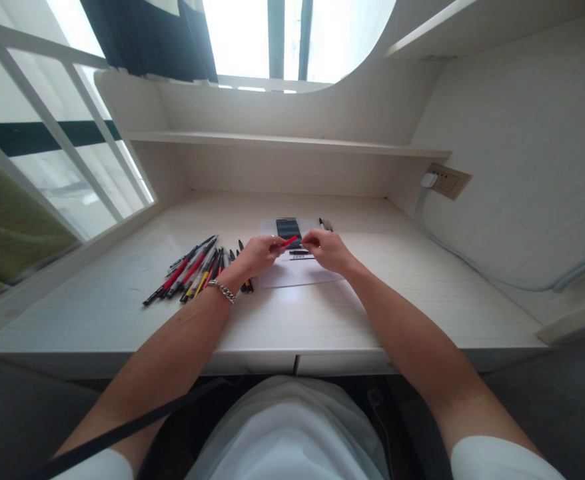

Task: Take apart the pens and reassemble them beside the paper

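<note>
Above white paper (297, 275) on the pale tabletop (422, 287), the left hand (265, 253) pinches a slim red piece (289, 241); the right hand (327, 251) curls beside it — its hold I cannot tell. Behind — a shelf (292, 139), dark curtain (152, 40), bright window (242, 40).

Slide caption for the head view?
Left hand holds a red pen part over white paper, right hand close, pens alongside.

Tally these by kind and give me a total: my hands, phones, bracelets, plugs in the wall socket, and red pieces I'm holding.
Hands: 2 (left hand, right hand)
Phone: 1
Bracelet: 1
Wall plug: 1
Held red piece: 1
Total: 6
</note>
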`<state>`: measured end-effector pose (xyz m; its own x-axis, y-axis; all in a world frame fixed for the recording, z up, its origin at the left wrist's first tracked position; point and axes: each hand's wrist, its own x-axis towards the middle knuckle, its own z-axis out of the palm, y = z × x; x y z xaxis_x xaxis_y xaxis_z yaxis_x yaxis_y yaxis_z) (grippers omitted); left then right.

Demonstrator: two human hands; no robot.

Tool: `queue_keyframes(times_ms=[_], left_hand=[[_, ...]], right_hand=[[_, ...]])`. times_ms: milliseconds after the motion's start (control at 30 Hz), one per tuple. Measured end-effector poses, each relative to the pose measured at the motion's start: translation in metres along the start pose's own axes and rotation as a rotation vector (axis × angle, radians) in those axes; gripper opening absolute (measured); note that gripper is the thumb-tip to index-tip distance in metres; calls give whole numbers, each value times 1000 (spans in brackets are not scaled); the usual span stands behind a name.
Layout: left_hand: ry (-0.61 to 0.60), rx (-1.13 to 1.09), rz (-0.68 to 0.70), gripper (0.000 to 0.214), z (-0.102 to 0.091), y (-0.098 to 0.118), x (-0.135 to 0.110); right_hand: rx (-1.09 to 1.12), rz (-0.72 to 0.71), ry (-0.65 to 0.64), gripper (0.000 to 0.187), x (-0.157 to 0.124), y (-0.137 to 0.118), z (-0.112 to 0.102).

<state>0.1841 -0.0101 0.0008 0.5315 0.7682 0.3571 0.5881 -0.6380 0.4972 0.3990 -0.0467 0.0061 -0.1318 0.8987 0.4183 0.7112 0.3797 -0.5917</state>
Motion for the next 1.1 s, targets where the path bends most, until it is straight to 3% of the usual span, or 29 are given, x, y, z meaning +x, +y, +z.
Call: queue_keyframes(times_ms=[133, 600, 1100], left_hand=[[-10, 27, 10, 29, 0, 1, -1], [-60, 64, -24, 30, 0, 6, -1], [-100, -38, 40, 30, 3, 2, -1]], right_hand=[[65, -22, 76, 12, 1, -4, -8], [78, -48, 63, 13, -1, -7, -7], [229, -43, 13, 16, -2, -8, -3]])
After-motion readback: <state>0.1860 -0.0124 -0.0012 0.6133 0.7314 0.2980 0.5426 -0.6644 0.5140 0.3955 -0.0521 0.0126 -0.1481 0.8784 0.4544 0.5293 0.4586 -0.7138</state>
